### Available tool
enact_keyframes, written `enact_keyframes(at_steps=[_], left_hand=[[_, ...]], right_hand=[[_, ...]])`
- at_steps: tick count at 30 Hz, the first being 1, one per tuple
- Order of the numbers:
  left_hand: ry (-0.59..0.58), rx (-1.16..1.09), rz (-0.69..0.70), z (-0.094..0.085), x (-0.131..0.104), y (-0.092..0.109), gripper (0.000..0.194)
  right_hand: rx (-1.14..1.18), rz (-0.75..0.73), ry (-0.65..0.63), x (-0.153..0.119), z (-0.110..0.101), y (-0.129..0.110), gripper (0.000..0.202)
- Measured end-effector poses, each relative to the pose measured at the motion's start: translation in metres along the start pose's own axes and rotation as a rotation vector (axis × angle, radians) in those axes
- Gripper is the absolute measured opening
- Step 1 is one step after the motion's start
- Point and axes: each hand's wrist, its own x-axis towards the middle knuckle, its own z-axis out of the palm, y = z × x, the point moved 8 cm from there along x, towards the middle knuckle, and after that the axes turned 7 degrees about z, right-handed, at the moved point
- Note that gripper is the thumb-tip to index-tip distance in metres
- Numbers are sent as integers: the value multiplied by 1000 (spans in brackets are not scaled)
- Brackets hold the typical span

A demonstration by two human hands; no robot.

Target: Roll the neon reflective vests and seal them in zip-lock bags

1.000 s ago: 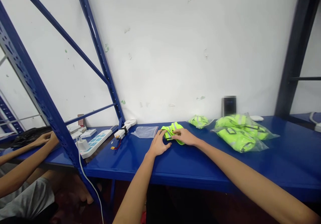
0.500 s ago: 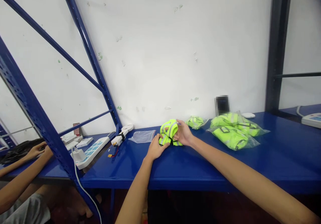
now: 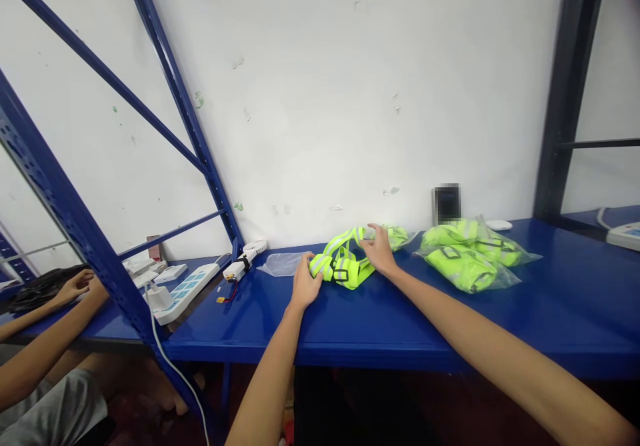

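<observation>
A neon-yellow reflective strap with grey stripes and a black buckle lies partly coiled on the blue table. My left hand grips the coiled left end, with the thumb toward me and the fingers behind it. At the other side, my right hand is closed on a raised loop of the same strap, its fingers partly covering it. Just behind my right hand is a small bagged yellow bundle. An empty clear plastic bag lies flat to the left of my left hand.
Several bagged yellow bundles sit to the right. A pixelated dark object leans by the wall. On the left are a white fan, a wired battery pack, a power strip, a blue post and another person's hands.
The bunched strap has loosened into a spread coil and loop, showing its buckle. My right hand has moved right and away with the loop; my left hand stays nearly in place.
</observation>
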Motion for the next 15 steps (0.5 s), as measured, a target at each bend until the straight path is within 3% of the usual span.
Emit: enact_keyframes(at_steps=[2,4,6,9,12,15], left_hand=[[8,-13,0,0,0,-1,49],[7,-20,4,1,0,-2,50],[9,-25,1,1,0,-2,50],[-12,-65,-45,3,-1,-5,41],[-84,-150,-115,10,-2,-8,37],[-58,-191,-137,8,-1,-9,38]], right_hand=[[-112,-131,-27,-6,2,-16,38],[-280,-226,-163,-17,16,-27,27],[-484,-267,-331,-30,35,-28,29],[-703,-215,-526,-43,52,-15,39],[-670,-264,-712,-55,63,-15,46],[-584,-453,-702,-64,64,-34,49]])
